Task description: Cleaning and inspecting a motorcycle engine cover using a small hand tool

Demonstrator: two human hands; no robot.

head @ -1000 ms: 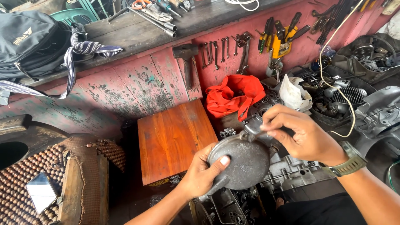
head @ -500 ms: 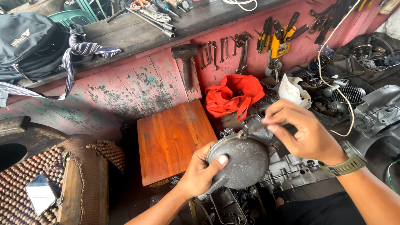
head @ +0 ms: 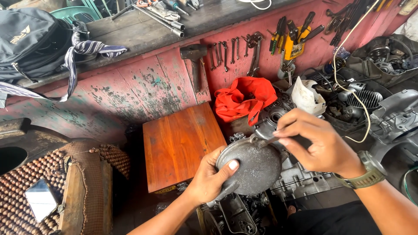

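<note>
My left hand (head: pixel 210 179) grips the near left rim of a round grey metal engine cover (head: pixel 252 167), thumb pressed on its face. The cover sits on a dirty engine case (head: pixel 300 180) low in the middle of the view. My right hand (head: pixel 320 146), with a green watch on the wrist, pinches a thin metal tool (head: pixel 269 141) whose tip touches the cover's upper right edge. The tool's handle is hidden inside my fingers.
A small wooden box stool (head: pixel 180 146) stands left of the engine. A red cloth (head: pixel 244 102) lies behind it. Wrenches (head: pixel 230 52) and pliers (head: pixel 294 35) hang on the red bench wall. Engine parts (head: pixel 383 109) lie right. A black backpack (head: pixel 32 41) and a phone (head: pixel 40 204) sit left.
My right hand has shifted slightly down and right along the cover's upper edge with the tool. My left hand keeps its hold on the cover's rim.
</note>
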